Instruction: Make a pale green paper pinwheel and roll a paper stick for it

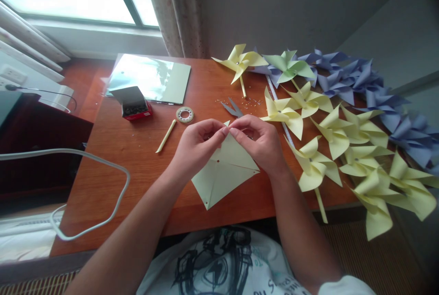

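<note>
from my remote post i see left fingers [218, 137] and right fingers [244, 122] pinching the far corner of the holed paper [227, 167] mid-worktop [137, 185], apparently cut but unassembled, while finished-looking pinwheels [338, 131] crowd the right.

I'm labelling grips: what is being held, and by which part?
Left hand and right hand pinch the pale paper square near its far corner.

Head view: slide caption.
Left hand and right hand hold a pale green hole-punched paper square; yellow paper pinwheels lie at right.
</note>
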`<state>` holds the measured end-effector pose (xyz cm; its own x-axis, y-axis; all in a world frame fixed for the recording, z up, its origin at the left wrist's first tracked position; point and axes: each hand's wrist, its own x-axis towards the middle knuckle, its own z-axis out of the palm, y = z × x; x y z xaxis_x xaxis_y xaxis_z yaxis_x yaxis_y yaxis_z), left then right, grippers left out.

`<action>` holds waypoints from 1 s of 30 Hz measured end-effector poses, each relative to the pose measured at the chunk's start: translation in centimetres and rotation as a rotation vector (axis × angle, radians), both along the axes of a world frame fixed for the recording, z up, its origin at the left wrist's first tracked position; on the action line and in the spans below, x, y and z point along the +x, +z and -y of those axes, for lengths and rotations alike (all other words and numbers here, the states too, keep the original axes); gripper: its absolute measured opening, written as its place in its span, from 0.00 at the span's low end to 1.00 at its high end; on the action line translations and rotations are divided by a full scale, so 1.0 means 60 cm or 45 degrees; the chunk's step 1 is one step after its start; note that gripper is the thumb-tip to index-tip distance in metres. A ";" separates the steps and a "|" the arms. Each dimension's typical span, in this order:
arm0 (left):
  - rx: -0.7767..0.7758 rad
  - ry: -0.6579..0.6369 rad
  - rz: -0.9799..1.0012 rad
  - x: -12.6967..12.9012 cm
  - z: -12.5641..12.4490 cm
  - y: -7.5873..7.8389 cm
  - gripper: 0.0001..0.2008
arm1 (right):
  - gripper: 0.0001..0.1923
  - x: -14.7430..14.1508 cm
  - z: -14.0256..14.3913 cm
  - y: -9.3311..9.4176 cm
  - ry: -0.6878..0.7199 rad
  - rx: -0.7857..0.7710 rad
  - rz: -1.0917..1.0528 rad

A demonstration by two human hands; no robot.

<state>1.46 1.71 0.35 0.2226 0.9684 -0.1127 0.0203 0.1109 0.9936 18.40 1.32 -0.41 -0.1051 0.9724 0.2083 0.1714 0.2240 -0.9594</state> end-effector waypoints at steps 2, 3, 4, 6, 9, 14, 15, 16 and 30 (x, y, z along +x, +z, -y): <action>-0.025 -0.006 0.022 0.000 0.000 0.000 0.14 | 0.01 0.000 0.000 0.000 -0.002 0.002 0.002; -0.034 -0.007 0.032 0.000 0.000 0.001 0.14 | 0.01 0.000 0.000 0.000 -0.003 0.001 0.001; -0.038 -0.009 0.038 -0.001 0.000 0.002 0.13 | 0.01 0.000 0.000 0.000 -0.006 0.000 -0.001; -0.026 -0.014 0.029 -0.001 0.000 0.004 0.13 | 0.01 0.000 0.001 -0.001 -0.016 -0.005 -0.004; 0.000 -0.021 0.002 -0.002 0.000 0.007 0.14 | 0.01 0.000 0.001 -0.001 -0.026 -0.012 0.003; -0.037 -0.005 0.022 0.000 0.001 0.007 0.14 | 0.01 0.000 0.001 0.000 -0.027 -0.007 0.007; -0.037 -0.001 0.020 0.001 0.001 0.006 0.14 | 0.02 0.000 0.001 0.000 -0.026 -0.008 0.007; -0.036 0.000 0.018 0.001 0.001 0.006 0.14 | 0.02 0.000 0.001 0.000 -0.025 -0.010 0.006; 0.052 0.013 -0.065 0.001 0.000 -0.003 0.12 | 0.02 0.001 0.002 -0.005 -0.014 -0.059 -0.031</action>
<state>1.52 1.71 0.16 0.2077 0.9746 -0.0839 0.0701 0.0707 0.9950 18.44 1.21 -0.70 -0.0901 0.9821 0.1657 0.1503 0.1778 -0.9725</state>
